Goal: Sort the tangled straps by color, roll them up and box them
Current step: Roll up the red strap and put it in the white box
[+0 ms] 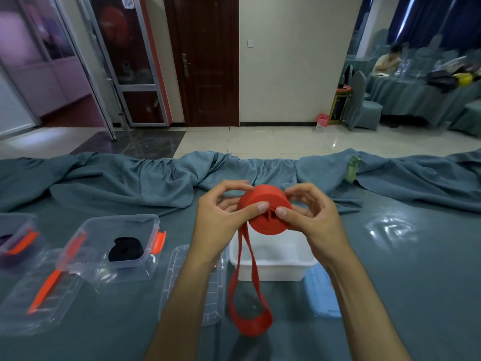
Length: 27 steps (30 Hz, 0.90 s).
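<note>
A thick roll of red strap is held in the air above a white box. My left hand grips the roll's left side, thumb on its face. My right hand grips the right side, thumb pressing near the centre. A loose loop of the red strap tail hangs from the roll down to the table. A rolled black strap lies inside a clear box with orange clips to the left.
A clear lid lies under my left forearm, another clear lid with an orange clip at left, a blue lid beside the white box. A further clear box sits at the left edge. Bunched teal cloth lines the table's far edge.
</note>
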Tool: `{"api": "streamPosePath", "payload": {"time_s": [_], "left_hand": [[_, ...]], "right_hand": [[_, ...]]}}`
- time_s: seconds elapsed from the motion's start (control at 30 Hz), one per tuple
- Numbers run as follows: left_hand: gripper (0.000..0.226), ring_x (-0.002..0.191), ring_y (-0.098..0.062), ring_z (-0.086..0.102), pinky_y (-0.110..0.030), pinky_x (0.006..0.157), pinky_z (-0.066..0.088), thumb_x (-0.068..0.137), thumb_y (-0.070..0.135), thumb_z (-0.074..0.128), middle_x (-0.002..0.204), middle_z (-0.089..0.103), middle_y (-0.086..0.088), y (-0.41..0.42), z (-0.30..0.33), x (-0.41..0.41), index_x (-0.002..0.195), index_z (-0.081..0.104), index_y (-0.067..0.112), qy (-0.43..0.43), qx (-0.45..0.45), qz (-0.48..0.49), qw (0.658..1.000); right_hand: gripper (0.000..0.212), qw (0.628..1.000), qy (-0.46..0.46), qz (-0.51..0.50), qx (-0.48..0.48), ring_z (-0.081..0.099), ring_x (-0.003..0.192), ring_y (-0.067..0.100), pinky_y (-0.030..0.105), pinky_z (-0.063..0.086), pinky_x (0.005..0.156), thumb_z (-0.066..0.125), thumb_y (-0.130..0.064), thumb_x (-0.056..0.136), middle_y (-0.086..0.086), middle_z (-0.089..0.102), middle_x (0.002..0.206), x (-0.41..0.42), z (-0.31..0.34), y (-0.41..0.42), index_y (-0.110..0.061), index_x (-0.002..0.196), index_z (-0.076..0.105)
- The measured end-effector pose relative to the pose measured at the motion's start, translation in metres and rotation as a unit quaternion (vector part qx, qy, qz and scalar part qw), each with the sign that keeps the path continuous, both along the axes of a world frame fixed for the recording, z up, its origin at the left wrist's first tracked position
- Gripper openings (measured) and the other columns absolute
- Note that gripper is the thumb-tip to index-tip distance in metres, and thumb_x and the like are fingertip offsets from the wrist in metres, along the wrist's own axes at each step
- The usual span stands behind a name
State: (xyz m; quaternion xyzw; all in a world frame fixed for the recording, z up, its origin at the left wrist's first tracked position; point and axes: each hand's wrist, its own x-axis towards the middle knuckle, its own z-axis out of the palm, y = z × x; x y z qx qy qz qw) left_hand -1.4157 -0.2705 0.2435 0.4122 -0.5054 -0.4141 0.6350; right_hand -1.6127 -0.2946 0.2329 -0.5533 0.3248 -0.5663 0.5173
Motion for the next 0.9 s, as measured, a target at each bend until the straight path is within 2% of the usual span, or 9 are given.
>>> {"api": "streamPosePath", "payload": {"time_s": [0.1,0.2,0.33,0.4,0.47,0.53,0.67,0.8,0.9], "left_hand": [[0.043,0.11,-0.02,0.076,-0.027,0.089,0.062,0.076,0.023,0.091,0.116,0.079,-0.004,0.0,-0.004,0.004,0.117,0.079,0.019,-0.004,0.014,-0.031,0.999],[0.045,0.108,-0.02,0.076,-0.026,0.088,0.061,0.078,0.025,0.093,0.115,0.079,-0.002,-0.001,-0.007,0.01,0.121,0.079,0.025,-0.009,0.004,-0.04,0.999],[0.041,0.096,-0.021,0.079,-0.023,0.079,0.061,0.069,0.027,0.096,0.105,0.08,-0.004,-0.001,-0.014,0.0,0.107,0.08,0.023,0.01,0.005,0.005,1.0],[0.039,0.097,-0.024,0.08,-0.029,0.083,0.063,0.069,0.028,0.096,0.103,0.082,-0.006,0.0,-0.019,-0.003,0.103,0.08,0.017,0.013,0.009,0.003,1.0],[0.039,0.106,-0.025,0.078,-0.04,0.095,0.062,0.076,0.022,0.095,0.112,0.08,-0.007,0.0,-0.021,0.001,0.112,0.08,0.013,-0.004,0.003,-0.033,0.999],[0.043,0.113,-0.024,0.075,-0.044,0.102,0.059,0.082,0.014,0.089,0.119,0.077,-0.006,0.0,-0.02,0.007,0.124,0.077,0.016,-0.045,-0.027,-0.057,0.997],[0.066,0.113,-0.023,0.073,-0.03,0.096,0.059,0.077,0.02,0.093,0.118,0.076,-0.003,0.002,-0.017,0.007,0.135,0.066,0.036,-0.066,-0.072,-0.023,0.995],[0.045,0.106,-0.019,0.075,-0.027,0.088,0.06,0.073,0.032,0.092,0.111,0.078,0.0,0.003,-0.021,0.003,0.114,0.077,0.021,-0.062,-0.053,-0.005,0.997],[0.04,0.112,-0.025,0.072,-0.041,0.097,0.06,0.081,0.028,0.087,0.118,0.075,-0.003,-0.001,-0.022,0.012,0.119,0.079,0.018,-0.091,-0.057,-0.029,0.994]], "right_hand": [[0.048,1.0,-0.023,-0.004,-0.011,0.077,0.105,0.033,0.035,0.063,0.081,0.093,-0.021,0.073,0.009,0.076,0.118,0.002,-0.006,-0.002,-0.021,0.118,0.074],[0.043,0.999,-0.019,0.027,0.013,0.077,0.103,0.036,0.039,0.063,0.08,0.093,-0.02,0.07,0.014,0.076,0.119,-0.001,-0.009,-0.002,-0.019,0.107,0.072],[0.052,0.998,0.052,0.031,0.016,0.078,0.099,0.036,0.039,0.065,0.073,0.097,-0.024,0.067,0.01,0.076,0.117,-0.011,-0.008,-0.002,-0.013,0.106,0.064],[0.056,0.999,0.045,0.021,0.001,0.078,0.098,0.034,0.037,0.064,0.074,0.096,-0.024,0.069,0.01,0.076,0.114,-0.012,-0.008,0.0,-0.022,0.117,0.068],[0.057,0.999,0.038,0.014,-0.02,0.077,0.102,0.034,0.037,0.064,0.078,0.094,-0.023,0.074,0.009,0.075,0.117,-0.011,-0.011,0.002,-0.026,0.125,0.07],[0.05,0.999,0.018,0.022,-0.019,0.076,0.106,0.035,0.04,0.063,0.083,0.094,-0.026,0.077,0.009,0.075,0.121,-0.008,-0.016,0.004,-0.026,0.122,0.072],[0.051,1.0,0.022,0.02,0.005,0.077,0.104,0.031,0.035,0.063,0.083,0.099,-0.041,0.067,0.006,0.076,0.119,-0.004,-0.018,0.002,-0.023,0.105,0.071],[0.052,1.0,0.019,-0.009,-0.01,0.079,0.095,0.029,0.035,0.063,0.076,0.099,-0.043,0.064,0.0,0.075,0.108,-0.002,-0.017,0.0,-0.024,0.103,0.071],[0.048,0.999,-0.013,-0.025,-0.02,0.078,0.097,0.031,0.041,0.065,0.077,0.098,-0.039,0.067,0.002,0.076,0.11,0.008,-0.018,0.004,-0.025,0.106,0.073]]}}
